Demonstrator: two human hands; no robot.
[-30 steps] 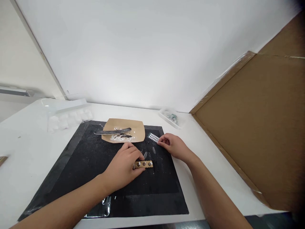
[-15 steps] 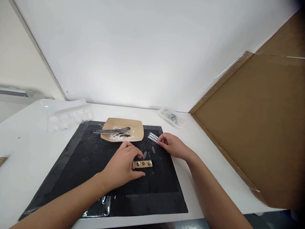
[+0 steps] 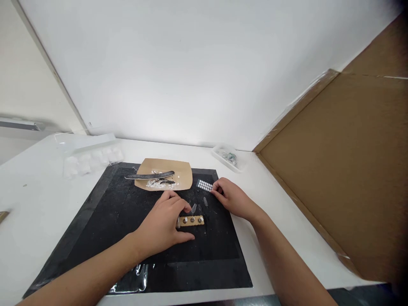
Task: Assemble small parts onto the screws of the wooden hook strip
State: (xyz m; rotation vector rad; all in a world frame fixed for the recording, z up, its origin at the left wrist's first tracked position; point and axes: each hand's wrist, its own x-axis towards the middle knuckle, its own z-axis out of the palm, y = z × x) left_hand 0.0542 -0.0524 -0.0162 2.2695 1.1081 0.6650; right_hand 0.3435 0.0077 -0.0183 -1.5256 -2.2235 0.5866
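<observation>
My left hand (image 3: 165, 216) lies over the left end of a tan strip with small posts (image 3: 198, 220), thumb and fingers apart on either side of it. White dots sit on the posts, and the strip's left end is partly hidden by the hand. Just above the strip are two clear nail tips, one nearer my fingers (image 3: 194, 208) and one farther right (image 3: 205, 201). My right hand (image 3: 228, 195) is closed, thumb and finger pinching the right edge of a small sheet of white adhesive dots (image 3: 204, 185) on the black mat.
Beyond my left hand, a tan paper tray (image 3: 185, 168) holds white bits and a dark nail file (image 3: 151, 175). The black mat (image 3: 207, 246) covers the table's middle. A clear case (image 3: 92, 159) stands back left, a small plastic tray (image 3: 228, 157) back right, and cardboard (image 3: 334, 161) along the right.
The right hand and the dot sheet look nearly unmoved, with only a slight shift of the hand. The left hand keeps its place at the strip.
</observation>
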